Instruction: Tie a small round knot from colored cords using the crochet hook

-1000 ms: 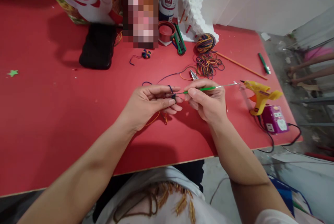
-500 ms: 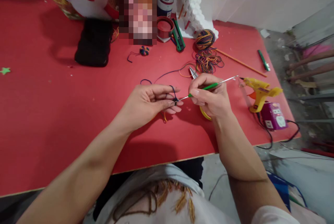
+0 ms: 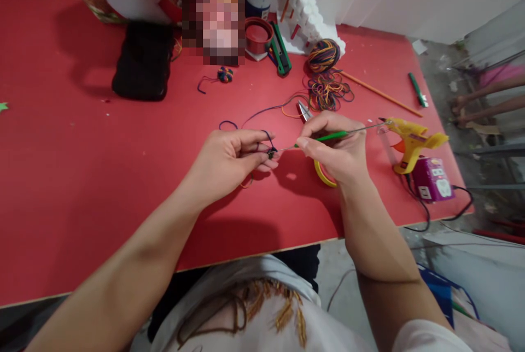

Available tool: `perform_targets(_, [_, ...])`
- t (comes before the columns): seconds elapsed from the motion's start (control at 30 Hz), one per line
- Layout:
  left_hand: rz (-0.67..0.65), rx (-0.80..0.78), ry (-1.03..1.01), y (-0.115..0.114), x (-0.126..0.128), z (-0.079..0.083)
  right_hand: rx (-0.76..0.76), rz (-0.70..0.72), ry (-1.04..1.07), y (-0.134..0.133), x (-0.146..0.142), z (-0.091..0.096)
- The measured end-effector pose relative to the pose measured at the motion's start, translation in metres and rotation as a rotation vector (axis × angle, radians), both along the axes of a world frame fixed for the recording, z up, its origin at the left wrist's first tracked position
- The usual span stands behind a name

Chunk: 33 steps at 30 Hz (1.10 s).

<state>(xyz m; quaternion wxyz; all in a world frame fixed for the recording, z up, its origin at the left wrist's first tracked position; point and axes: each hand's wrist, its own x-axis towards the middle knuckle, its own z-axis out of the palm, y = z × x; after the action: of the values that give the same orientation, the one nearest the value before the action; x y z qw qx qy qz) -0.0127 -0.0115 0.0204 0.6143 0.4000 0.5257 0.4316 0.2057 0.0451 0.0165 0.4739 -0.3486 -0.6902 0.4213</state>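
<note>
Between the thumb and fingers of my left hand [image 3: 235, 158] is pinched a small dark piece of crochet [image 3: 272, 152], with a strand of dark yarn looped over the forefinger. My right hand [image 3: 334, 144] grips a crochet hook [image 3: 332, 136] by its green handle, the metal tip reaching the piece. From the left hand the yarn runs back to a loose multicoloured tangle [image 3: 328, 91] and a yarn ball [image 3: 324, 56]. Scissors with yellow handles [image 3: 325, 175] lie under the right hand, partly hidden. A small finished-looking yarn knot [image 3: 225, 74] rests farther back.
On the red table [image 3: 123, 177] lie a black phone-like case [image 3: 143, 61], a green utility knife [image 3: 280, 50] and an orange stick [image 3: 381, 93]. At right, a yellow glue gun [image 3: 412, 141] stands by a purple box [image 3: 433, 178] with cords. A white model [image 3: 305, 5] stands at the back.
The hook tip and the crochet piece have shifted slightly left and up in view. The hook lies at a flatter angle, and my left fingers are closer together around the piece.
</note>
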Motion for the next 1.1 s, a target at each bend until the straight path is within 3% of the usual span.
perform_targets(0.2, [0.072,-0.027,-0.044,0.004,0.003,0.001,0.191,-0.071,-0.119,-0.007,-0.006,0.001])
perform_targets(0.47, [0.174,-0.175,-0.222,0.008,0.004,0.011,0.348,-0.013,-0.159,-0.011,-0.012,0.001])
perform_targets(0.7, [0.159,-0.168,-0.299,0.010,-0.001,0.008,0.447,-0.005,-0.236,-0.012,-0.013,-0.003])
perform_targets(0.93, [0.130,-0.192,-0.415,0.013,-0.006,0.007,0.612,0.097,-0.242,-0.010,-0.016,-0.010])
perform_targets(1.1, [0.169,-0.171,-0.455,0.011,-0.004,0.006,0.717,0.050,-0.295,-0.012,-0.018,-0.015])
